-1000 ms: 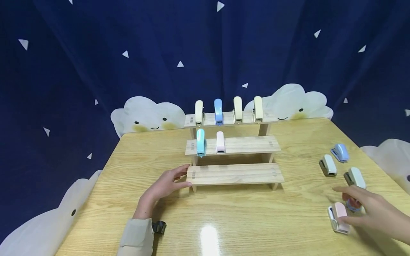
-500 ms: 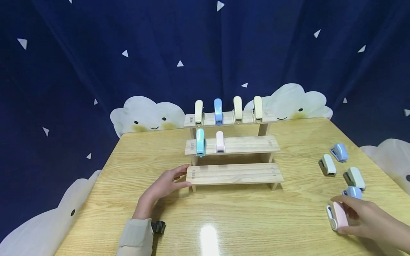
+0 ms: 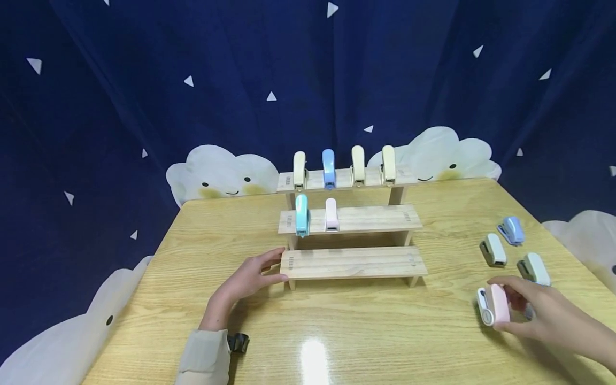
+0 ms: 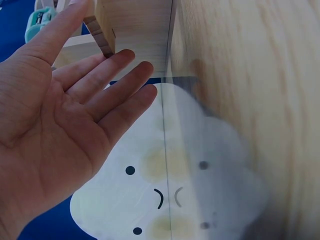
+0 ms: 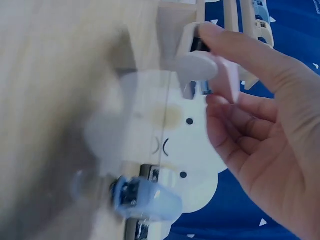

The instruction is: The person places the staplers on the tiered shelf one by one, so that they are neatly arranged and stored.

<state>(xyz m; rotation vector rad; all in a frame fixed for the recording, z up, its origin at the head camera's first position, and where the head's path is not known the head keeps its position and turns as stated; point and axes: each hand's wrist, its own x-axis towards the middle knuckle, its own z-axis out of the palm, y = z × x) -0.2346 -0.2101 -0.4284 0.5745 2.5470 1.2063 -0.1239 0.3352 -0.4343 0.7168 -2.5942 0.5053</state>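
My right hand [image 3: 544, 313] pinches a pink and white stapler [image 3: 500, 305] between thumb and fingers, just over the table at the right. In the right wrist view the thumb lies on one end of this stapler [image 5: 230, 80] and the fingertips on its pink side. At the left end of a three-tier wooden rack, my left hand [image 3: 250, 275] touches the lowest shelf [image 3: 353, 263], thumb at the front corner, forefinger at the back. The left wrist view shows its other fingers nearly straight below the board's end [image 4: 102, 32].
Three cream staplers and a blue one [image 3: 329, 168] line the top shelf. A turquoise stapler [image 3: 301, 214] and a pale pink one [image 3: 331, 215] occupy the middle shelf. Near the right hand lie two white-and-grey staplers [image 3: 494, 249] and two blue ones, one [image 5: 155, 200] mostly hidden in the head view.
My right hand has come down onto the pink stapler, gripped it, and moved it slightly up and left off its spot. The left hand has stayed at the rack.
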